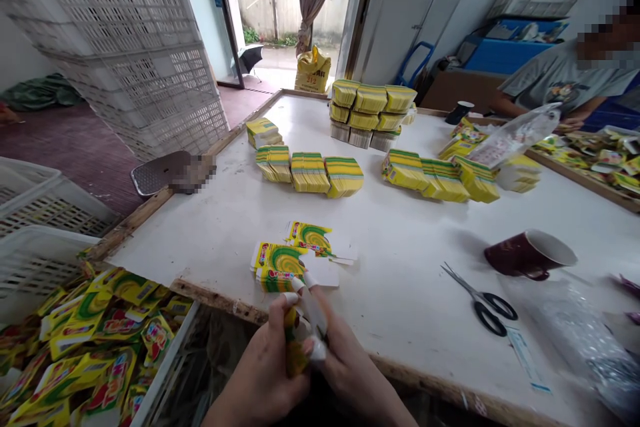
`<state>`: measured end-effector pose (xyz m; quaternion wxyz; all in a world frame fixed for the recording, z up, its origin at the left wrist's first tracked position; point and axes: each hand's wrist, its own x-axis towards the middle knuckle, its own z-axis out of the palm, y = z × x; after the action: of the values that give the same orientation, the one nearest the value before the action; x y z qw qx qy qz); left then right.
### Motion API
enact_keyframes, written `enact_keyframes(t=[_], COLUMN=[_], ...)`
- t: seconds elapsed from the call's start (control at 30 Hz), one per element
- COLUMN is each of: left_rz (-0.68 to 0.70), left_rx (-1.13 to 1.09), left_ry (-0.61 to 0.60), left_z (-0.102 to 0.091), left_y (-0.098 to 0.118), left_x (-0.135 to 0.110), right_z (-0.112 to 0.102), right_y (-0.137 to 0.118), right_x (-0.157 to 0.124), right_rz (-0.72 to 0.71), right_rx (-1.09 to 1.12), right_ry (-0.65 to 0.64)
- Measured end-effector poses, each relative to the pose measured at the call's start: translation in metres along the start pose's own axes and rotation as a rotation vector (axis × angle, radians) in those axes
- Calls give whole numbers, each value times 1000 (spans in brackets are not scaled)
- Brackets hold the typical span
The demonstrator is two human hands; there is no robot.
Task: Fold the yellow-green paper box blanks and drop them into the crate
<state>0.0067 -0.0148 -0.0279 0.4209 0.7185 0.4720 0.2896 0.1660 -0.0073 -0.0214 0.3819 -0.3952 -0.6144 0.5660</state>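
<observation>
Left hand (267, 357) and right hand (347, 353) both have fingers (326, 308) closed on a yellow carton (296, 355) by the desk's (200, 233) near edge; light pressure should probably spare the card creases.

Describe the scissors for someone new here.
Find the white table, then the maroon mug on its right. Nearer the camera lie the scissors, blades pointing away to the left; two black looped handles set them apart from the mug and transparent plastic.

Printed in yellow with green swirls on flat cardboard cartons (283, 258), striped yellow-and-green on block-shaped cardboard stacks (309, 172), apparently yellow on one blurred handheld cardboard carton (296, 357).
</observation>
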Motion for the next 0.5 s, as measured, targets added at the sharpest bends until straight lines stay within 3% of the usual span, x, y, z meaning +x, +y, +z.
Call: enact_keyframes(t=[0.13, 0.27, 0.33, 0.5], left_rz=[69, 75, 55, 122], left_rx=[10, 247, 361, 475], left_ry=[127, 304, 321, 339], left_z=[3, 5, 2, -9], left_y=[-8, -19, -22, -23], left_x=[2, 0, -2, -5], right_z=[2, -4, -10, -19], right_y=[0, 2, 5, 11], right_x=[-4, -1, -1, -1], right_rz=[-139, -197, -202, -91], right_rx=[-359, -409, -442, -570], right_ry=[-104, -23, -9, -154])
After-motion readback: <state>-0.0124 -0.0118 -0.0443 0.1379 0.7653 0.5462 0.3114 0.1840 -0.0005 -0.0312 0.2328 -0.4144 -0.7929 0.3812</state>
